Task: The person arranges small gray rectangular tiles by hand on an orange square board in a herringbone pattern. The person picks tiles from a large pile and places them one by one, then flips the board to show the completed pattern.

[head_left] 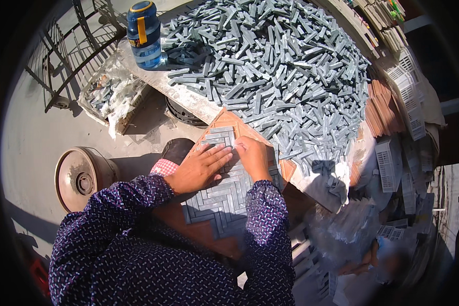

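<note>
An orange-brown tray (191, 232) lies in front of me, holding grey stone strips (222, 204) laid in a herringbone pattern. My left hand (201, 166) rests flat on the strips, fingers stretched toward the tray's far part. Beside its fingertips, my right hand (253, 157) is closed in a pinch low over the pattern. Whatever sits in that pinch is hidden by the fingers. Just past both hands, a few strips (220, 135) fill the far end of the tray. A large heap of loose grey strips (275, 66) covers the table beyond.
A blue water bottle (145, 38) stands on the table's left edge. Orange trays (382, 109) are stacked at the right, near white plastic crates (387, 163). On the floor at left are a crate of scraps (112, 97) and a round drum (81, 178). Another person (382, 255) is at lower right.
</note>
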Available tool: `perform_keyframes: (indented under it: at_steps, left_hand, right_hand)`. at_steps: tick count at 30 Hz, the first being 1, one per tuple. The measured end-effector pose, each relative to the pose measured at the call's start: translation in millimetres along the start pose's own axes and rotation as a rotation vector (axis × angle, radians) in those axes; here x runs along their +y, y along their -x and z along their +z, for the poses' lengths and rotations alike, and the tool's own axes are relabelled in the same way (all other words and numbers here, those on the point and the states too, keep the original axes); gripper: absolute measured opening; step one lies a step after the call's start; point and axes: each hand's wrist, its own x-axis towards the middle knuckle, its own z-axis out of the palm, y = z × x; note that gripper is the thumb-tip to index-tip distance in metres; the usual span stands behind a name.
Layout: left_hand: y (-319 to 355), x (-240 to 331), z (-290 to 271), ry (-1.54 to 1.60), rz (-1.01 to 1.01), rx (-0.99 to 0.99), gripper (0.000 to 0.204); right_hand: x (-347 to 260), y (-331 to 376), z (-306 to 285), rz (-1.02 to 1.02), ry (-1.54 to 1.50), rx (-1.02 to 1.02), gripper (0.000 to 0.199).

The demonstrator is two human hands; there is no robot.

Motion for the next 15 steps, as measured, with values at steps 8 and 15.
perform_keyframes:
  at_steps: [8, 15]
  left_hand:
    - [9.1, -6.3, 11.7, -0.188, 0.001, -0.155, 0.067]
    - [19.1, 2.9, 9.5, -0.139, -0.043, -0.191, 0.071]
  right_hand:
    - [-4.2, 17.0, 4.6, -0.016, -0.104, 0.171, 0.011]
    - [-21.3, 19.9, 2.9, -0.072, -0.028, 0.021, 0.022]
